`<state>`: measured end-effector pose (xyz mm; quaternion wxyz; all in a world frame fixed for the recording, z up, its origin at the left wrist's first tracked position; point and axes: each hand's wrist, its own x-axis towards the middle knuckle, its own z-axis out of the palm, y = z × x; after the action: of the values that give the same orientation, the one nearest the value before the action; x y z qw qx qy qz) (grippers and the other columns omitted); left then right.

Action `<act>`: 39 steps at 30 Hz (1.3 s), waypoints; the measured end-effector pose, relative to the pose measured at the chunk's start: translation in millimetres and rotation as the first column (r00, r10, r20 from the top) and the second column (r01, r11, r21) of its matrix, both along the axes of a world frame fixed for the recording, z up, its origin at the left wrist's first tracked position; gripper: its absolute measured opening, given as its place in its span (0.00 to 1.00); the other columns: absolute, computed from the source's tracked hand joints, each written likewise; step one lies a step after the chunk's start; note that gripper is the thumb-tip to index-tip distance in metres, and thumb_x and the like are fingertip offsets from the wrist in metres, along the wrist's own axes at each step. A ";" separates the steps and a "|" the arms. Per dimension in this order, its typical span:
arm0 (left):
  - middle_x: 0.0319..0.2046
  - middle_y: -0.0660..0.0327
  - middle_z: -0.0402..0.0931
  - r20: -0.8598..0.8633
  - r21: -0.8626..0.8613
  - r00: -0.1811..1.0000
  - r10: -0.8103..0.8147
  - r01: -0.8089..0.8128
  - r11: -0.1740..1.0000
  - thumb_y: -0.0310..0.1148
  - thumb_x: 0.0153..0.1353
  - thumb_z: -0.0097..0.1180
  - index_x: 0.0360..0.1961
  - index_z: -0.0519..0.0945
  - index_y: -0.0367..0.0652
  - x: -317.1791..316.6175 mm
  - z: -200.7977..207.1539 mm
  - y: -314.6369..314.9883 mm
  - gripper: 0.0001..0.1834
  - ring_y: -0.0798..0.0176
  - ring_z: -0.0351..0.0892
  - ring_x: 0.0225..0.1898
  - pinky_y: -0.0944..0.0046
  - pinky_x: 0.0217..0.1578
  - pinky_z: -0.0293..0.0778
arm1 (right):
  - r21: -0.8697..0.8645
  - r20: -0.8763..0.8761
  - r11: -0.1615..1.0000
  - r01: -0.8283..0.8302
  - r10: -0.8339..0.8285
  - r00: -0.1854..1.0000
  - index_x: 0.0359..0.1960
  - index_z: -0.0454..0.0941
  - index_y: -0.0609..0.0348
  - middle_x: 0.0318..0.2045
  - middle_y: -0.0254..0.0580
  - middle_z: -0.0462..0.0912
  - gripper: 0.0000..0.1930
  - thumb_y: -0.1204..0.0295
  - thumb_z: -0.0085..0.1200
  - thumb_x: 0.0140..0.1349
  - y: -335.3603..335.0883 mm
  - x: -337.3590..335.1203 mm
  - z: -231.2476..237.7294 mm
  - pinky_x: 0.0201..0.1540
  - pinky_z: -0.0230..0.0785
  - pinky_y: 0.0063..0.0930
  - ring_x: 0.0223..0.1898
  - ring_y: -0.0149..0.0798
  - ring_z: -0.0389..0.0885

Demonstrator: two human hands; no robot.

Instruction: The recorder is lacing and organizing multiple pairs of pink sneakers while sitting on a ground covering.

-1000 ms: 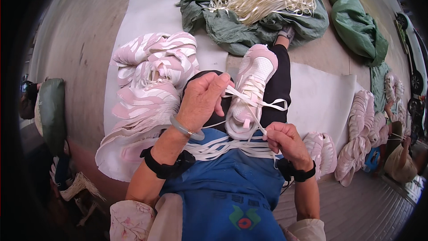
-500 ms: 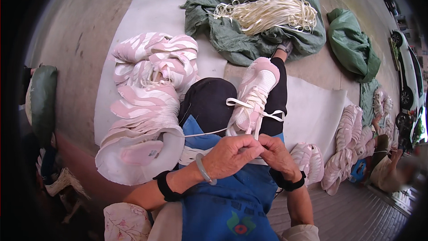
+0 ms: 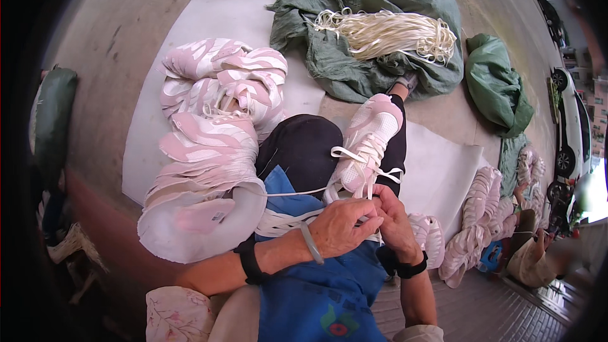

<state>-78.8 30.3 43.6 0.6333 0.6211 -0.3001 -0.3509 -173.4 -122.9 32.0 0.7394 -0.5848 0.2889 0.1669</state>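
A pink and white sneaker upper [image 3: 375, 136] lies over my right leg, toe pointing away. White shoelace [image 3: 354, 157] is threaded through its eyelets, with loose loops at both sides. At its near end my left hand [image 3: 345, 227] is closed, thumb and fingers pinched on the shoelace. My right hand [image 3: 396, 225] meets it there, fingers bent around the same lace; their tips are partly hidden. A strand of lace runs left from the shoe across my blue apron [image 3: 316, 297]. More white laces [image 3: 282, 223] lie across my lap, under my left wrist.
Stacked pink and white uppers [image 3: 209, 145] fill the left side of the white sheet [image 3: 149, 145]. Ahead, a cream lace bundle [image 3: 392, 35] rests on a green sack [image 3: 304, 22]. Another green sack [image 3: 497, 82], more uppers [image 3: 478, 209] and a seated person [image 3: 538, 253] are at right.
My hands have shifted slightly right and down. The fingers of my right hand have lifted toward the upper's near end. The whole view has tilted a little.
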 end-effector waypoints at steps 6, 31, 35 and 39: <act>0.24 0.53 0.70 0.203 -0.063 0.979 -0.024 0.038 0.997 0.27 0.54 0.58 0.26 0.72 0.37 -4.3 -18.3 -1.6 0.07 0.51 0.72 0.28 0.57 0.30 0.69 | -0.171 0.073 0.974 0.146 -0.135 0.988 0.59 0.60 0.65 0.29 0.30 0.74 0.20 0.70 0.43 0.68 8.0 10.2 12.0 0.37 0.66 0.18 0.31 0.22 0.71; 0.24 0.55 0.72 0.462 0.095 0.837 -0.294 0.283 0.955 0.26 0.48 0.61 0.24 0.73 0.39 -5.4 -14.1 -7.1 0.08 0.51 0.74 0.28 0.58 0.30 0.71 | -0.252 0.048 0.960 -0.126 0.142 0.989 0.35 0.81 0.66 0.25 0.33 0.80 0.13 0.66 0.53 0.63 -5.1 14.5 -6.2 0.34 0.68 0.20 0.30 0.22 0.73; 0.24 0.55 0.71 0.456 0.073 0.851 -0.259 0.254 0.964 0.26 0.48 0.61 0.24 0.73 0.39 -5.0 -8.7 -7.3 0.08 0.51 0.74 0.29 0.59 0.29 0.71 | -0.279 0.017 0.955 -0.104 0.113 0.993 0.35 0.81 0.65 0.27 0.34 0.80 0.11 0.68 0.53 0.63 -2.3 12.7 -0.8 0.36 0.68 0.20 0.32 0.23 0.73; 0.21 0.57 0.71 0.494 0.103 0.850 -0.182 0.150 0.983 0.27 0.51 0.61 0.24 0.73 0.39 12.6 -8.3 -4.6 0.08 0.57 0.74 0.26 0.63 0.27 0.69 | -0.306 0.103 0.948 0.089 -0.060 0.993 0.39 0.81 0.63 0.38 0.46 0.80 0.12 0.67 0.51 0.63 -7.9 3.9 -2.1 0.43 0.67 0.23 0.40 0.32 0.76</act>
<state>-66.1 25.7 35.3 0.4819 0.6814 -0.4959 -0.2399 -169.6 -130.7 29.8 0.6567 -0.6894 0.2989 0.0643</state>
